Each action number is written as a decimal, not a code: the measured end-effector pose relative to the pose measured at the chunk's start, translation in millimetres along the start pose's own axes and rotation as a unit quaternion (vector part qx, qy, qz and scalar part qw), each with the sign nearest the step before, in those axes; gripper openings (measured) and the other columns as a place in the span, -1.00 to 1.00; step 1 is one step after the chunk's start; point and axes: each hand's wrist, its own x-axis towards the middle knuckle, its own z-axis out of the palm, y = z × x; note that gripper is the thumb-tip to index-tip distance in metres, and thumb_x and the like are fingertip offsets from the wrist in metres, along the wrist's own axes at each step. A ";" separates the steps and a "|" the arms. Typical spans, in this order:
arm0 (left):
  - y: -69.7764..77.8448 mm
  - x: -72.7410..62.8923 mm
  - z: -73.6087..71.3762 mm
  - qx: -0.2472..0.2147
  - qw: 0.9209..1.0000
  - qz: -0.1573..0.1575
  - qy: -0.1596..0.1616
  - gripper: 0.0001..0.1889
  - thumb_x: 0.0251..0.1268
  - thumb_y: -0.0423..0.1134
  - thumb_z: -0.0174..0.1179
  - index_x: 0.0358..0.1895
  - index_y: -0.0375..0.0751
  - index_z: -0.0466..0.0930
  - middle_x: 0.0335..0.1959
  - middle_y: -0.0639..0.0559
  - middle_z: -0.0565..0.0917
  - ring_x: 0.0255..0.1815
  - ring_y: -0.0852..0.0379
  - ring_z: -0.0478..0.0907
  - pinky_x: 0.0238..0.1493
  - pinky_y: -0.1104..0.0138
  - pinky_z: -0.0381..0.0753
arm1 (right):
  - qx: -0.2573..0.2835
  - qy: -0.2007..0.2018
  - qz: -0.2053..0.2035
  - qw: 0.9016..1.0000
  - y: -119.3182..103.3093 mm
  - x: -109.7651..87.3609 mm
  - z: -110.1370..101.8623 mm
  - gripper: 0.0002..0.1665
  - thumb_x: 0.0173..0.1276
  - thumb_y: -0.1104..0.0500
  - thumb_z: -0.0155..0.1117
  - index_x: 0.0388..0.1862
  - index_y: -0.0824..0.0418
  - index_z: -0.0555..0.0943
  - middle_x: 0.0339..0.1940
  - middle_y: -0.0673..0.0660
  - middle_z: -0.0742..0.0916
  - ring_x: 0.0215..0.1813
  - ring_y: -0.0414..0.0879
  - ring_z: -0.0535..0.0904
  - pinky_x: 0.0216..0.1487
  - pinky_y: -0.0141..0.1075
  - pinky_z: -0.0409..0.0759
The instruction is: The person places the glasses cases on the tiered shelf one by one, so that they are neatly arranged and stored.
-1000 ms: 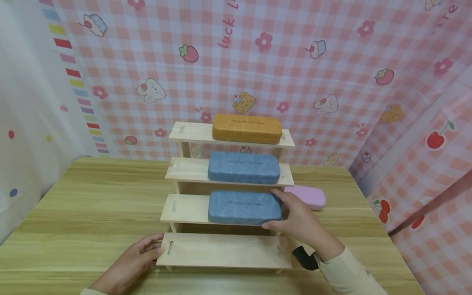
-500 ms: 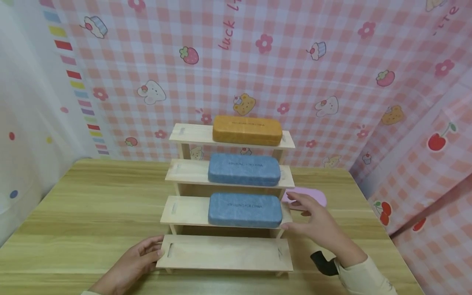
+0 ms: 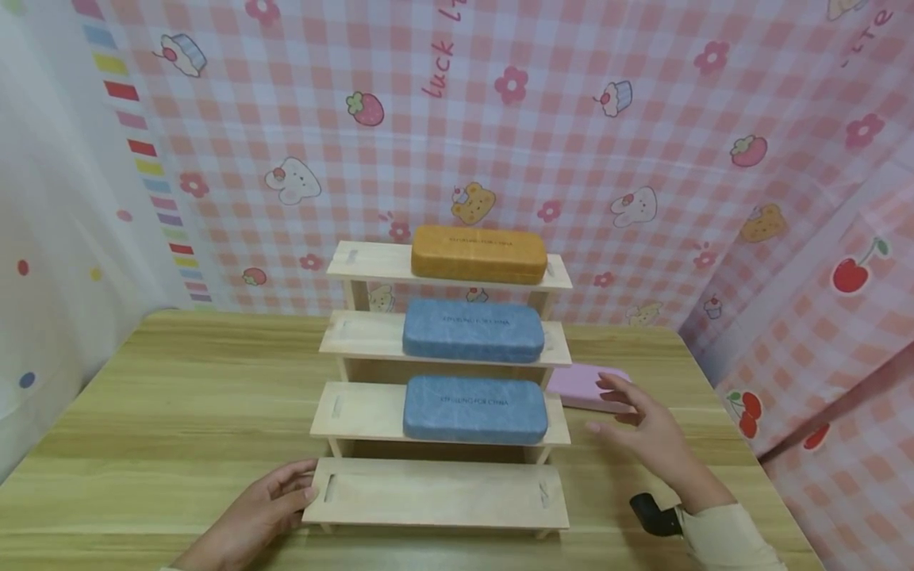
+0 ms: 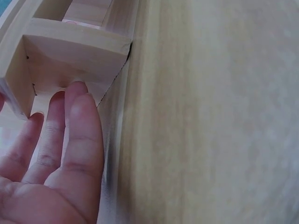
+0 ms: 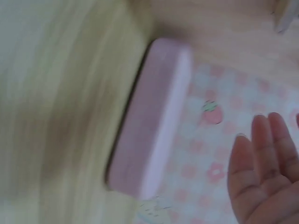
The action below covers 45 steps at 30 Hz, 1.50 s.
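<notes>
A four-step wooden display stand [image 3: 435, 493] stands on the table. My left hand [image 3: 259, 511] holds its lowest step at the left end, thumb on the board's edge; in the left wrist view the fingers [image 4: 84, 135] reach in by its underside. My right hand [image 3: 653, 440] is in the air to the right of the stand, fingers apart and holding nothing. Just beyond it a pink glasses case [image 3: 581, 386] lies on the table, partly hidden by the hand and stand. One blue glasses case [image 3: 474, 408] sits on the second step from the bottom.
Another blue glasses case [image 3: 473, 329] sits on the third step, and a mustard-yellow case [image 3: 478, 254] on the top step. All three lie toward the right of their boards. Checked pink cloth [image 3: 428, 143] hangs behind the wood-grain table [image 3: 178, 396].
My right hand has let go of the lower blue glasses case and moved right, toward the pink case. The case stays on its step. My left hand has kept its place.
</notes>
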 end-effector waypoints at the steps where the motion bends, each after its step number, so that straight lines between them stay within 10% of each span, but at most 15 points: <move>1: -0.1 0.0 0.0 0.000 1.000 0.000 0.000 -0.28 0.47 -0.24 0.04 0.39 -0.70 -0.13 0.16 -0.27 0.50 0.04 0.08 0.55 0.01 0.20 0.62 | 0.001 0.006 0.002 1.000 3.5 0.7 -0.4 -0.20 0.22 0.19 0.42 0.41 0.25 0.33 0.28 0.29 0.53 0.17 -0.18 0.45 0.03 -0.29 0.55; 15: -1.7 0.9 -2.8 -0.007 1.000 0.000 -0.013 -0.28 0.49 -0.24 0.02 0.40 -0.69 -0.14 0.14 -0.19 0.52 0.03 0.11 0.55 0.01 0.22 0.61 | -0.024 0.023 0.052 0.998 38.2 14.9 -11.0 -0.13 0.28 0.10 0.38 0.44 0.40 0.22 0.36 0.39 0.40 0.29 0.24 0.35 0.13 0.12 0.46; 45: -1.0 0.3 -2.8 -0.005 1.000 -0.006 -0.008 -0.27 0.47 -0.23 0.03 0.39 -0.69 -0.14 0.14 -0.17 0.53 0.04 0.09 0.55 0.01 0.23 0.61 | -0.060 -0.042 0.113 0.991 86.1 38.7 -22.9 0.12 0.20 0.05 0.45 0.48 0.49 0.01 0.39 0.59 0.21 0.34 0.47 0.17 0.28 0.30 0.22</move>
